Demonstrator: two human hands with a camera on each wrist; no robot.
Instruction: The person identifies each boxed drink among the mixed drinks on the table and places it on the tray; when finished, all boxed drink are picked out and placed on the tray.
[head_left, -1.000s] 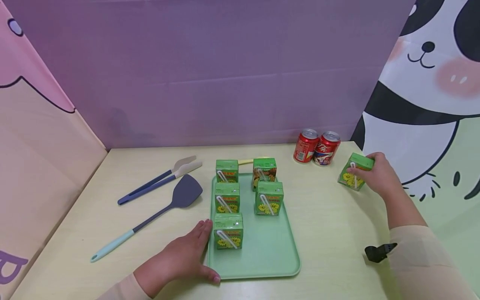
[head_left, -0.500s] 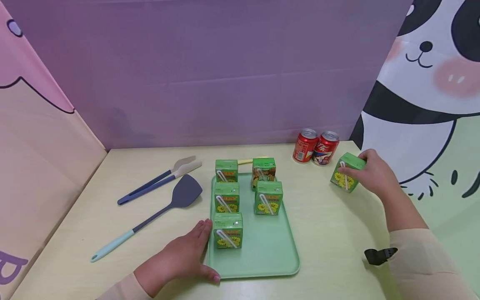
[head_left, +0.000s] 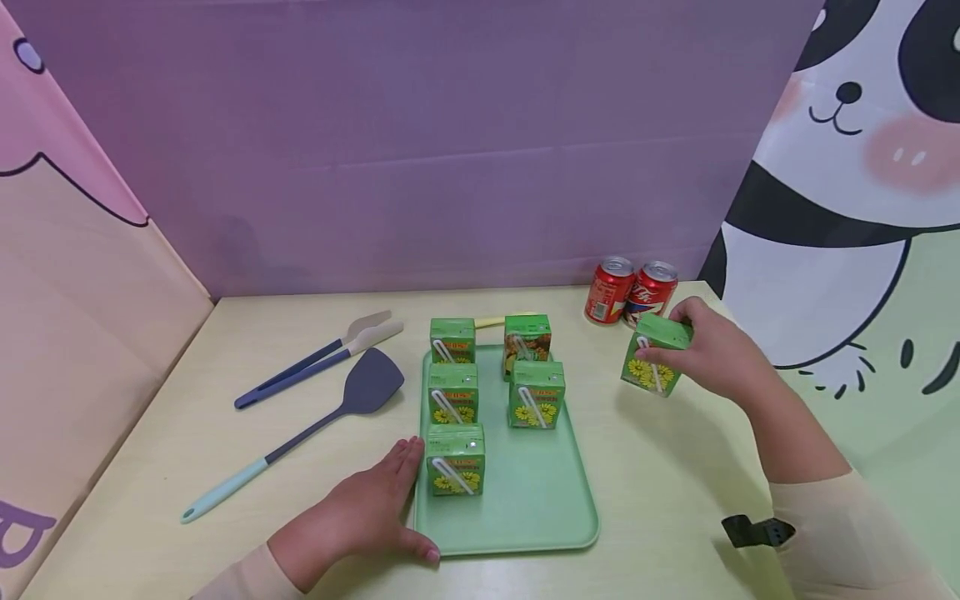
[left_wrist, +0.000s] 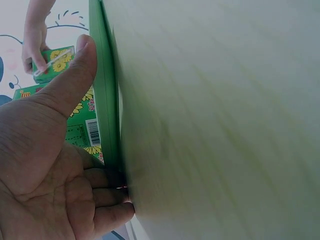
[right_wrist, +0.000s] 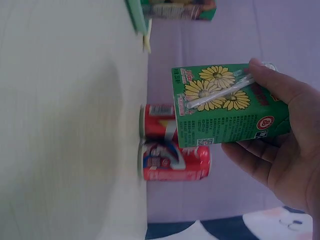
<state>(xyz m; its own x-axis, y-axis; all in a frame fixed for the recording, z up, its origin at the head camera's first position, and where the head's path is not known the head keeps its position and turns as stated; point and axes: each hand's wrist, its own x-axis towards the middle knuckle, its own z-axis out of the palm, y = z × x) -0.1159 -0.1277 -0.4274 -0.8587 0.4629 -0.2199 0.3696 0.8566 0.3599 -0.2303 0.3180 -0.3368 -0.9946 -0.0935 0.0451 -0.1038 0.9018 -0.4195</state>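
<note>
My right hand [head_left: 716, 350] grips a green drink carton [head_left: 654, 357] with yellow flowers and a white straw on its side. In the right wrist view the carton [right_wrist: 225, 107] is clear of the table, thumb on the straw side and fingers behind. A light green tray [head_left: 536, 500] bears several like cartons: three in a left column, the front one [head_left: 456, 462] nearest me, and two on the right, among them a flowered carton [head_left: 537, 396] and a brown-printed one [head_left: 527, 337]. My left hand [head_left: 367, 508] lies with fingers straight along the tray's left edge, thumb at its front corner.
Two red drink cans [head_left: 609, 292] stand at the back right, the right one partly behind the held carton. Left of the tray lie a dark turner [head_left: 372, 383] with a pale blue handle and blue-handled tongs [head_left: 322, 364]. A yellow handle [head_left: 491, 322] shows behind the tray.
My right hand has carried the drink carton leftward from the far right toward the tray, now overlapping the right can. The left hand and tray stay where they were.
</note>
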